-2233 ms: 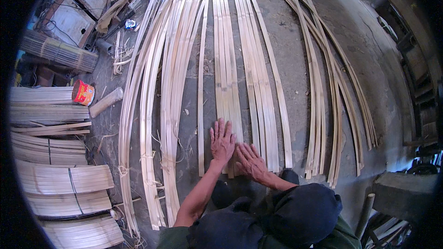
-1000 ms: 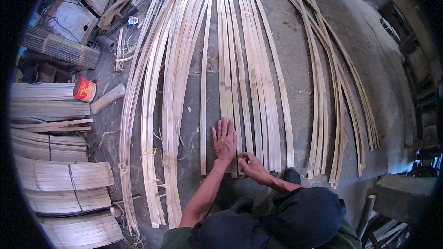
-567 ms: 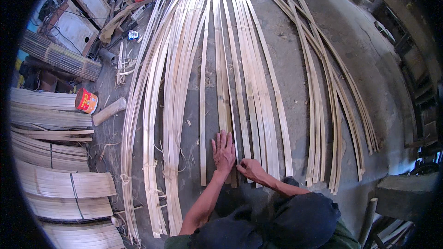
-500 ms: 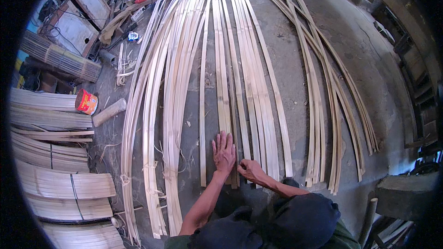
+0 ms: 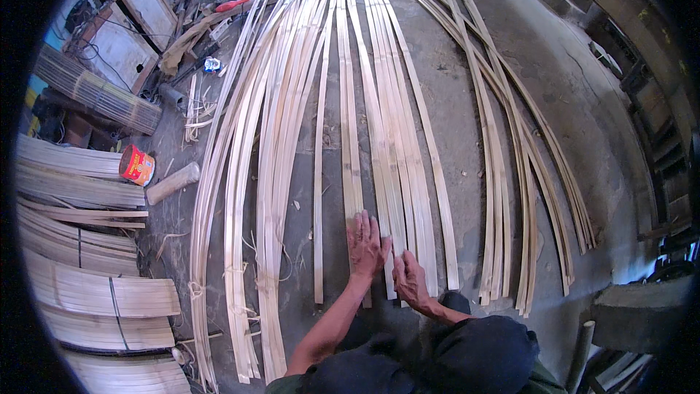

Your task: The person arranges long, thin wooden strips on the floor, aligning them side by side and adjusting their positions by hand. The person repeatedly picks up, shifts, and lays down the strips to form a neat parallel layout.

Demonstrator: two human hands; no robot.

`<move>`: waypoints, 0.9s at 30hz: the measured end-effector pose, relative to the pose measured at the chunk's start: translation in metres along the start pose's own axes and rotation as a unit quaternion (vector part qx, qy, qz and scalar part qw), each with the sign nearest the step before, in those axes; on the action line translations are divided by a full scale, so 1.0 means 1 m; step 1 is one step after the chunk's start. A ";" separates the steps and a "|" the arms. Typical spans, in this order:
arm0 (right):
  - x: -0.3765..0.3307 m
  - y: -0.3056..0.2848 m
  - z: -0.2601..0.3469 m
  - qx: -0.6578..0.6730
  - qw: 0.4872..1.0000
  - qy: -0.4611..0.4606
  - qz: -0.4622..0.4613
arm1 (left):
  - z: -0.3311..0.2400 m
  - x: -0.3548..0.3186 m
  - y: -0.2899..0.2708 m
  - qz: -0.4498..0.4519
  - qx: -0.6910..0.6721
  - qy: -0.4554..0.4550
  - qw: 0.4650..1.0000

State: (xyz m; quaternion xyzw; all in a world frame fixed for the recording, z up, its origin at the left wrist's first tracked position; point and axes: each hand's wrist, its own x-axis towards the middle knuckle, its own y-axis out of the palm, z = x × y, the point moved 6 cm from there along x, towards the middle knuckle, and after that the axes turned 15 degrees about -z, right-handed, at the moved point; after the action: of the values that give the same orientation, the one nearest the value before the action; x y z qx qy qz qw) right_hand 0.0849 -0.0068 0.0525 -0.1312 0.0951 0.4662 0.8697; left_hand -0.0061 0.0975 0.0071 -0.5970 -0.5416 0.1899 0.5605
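Two hands work the middle bamboo strips (image 5: pixel 379 138): left hand (image 5: pixel 367 242) stays pressed flat, fingers spread; right hand (image 5: pixel 410 281) has curled, now pinching one strip's end.

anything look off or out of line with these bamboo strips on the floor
Mostly tidy. One single strip lies alone in the gap left of the left hand, apart from the groups. The right hand rests on the middle group. The far-right strips cross one another.
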 end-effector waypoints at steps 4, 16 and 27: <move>0.003 -0.004 0.008 -0.003 0.999 -0.038 -0.020 | -0.005 0.000 0.010 0.007 -0.032 -0.010 0.999; 0.008 0.008 -0.029 -0.065 0.998 0.019 0.007 | 0.008 0.006 0.000 0.000 -0.114 -0.106 0.988; -0.009 0.024 -0.061 0.001 0.999 -0.003 -0.032 | 0.012 0.034 -0.007 -0.014 -0.265 -0.188 0.946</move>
State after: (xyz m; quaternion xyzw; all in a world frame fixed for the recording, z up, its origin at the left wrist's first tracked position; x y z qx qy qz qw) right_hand 0.0573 -0.0209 -0.0055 -0.1321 0.0884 0.4388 0.8844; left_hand -0.0076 0.1306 0.0224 -0.6698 -0.6761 0.1404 0.2732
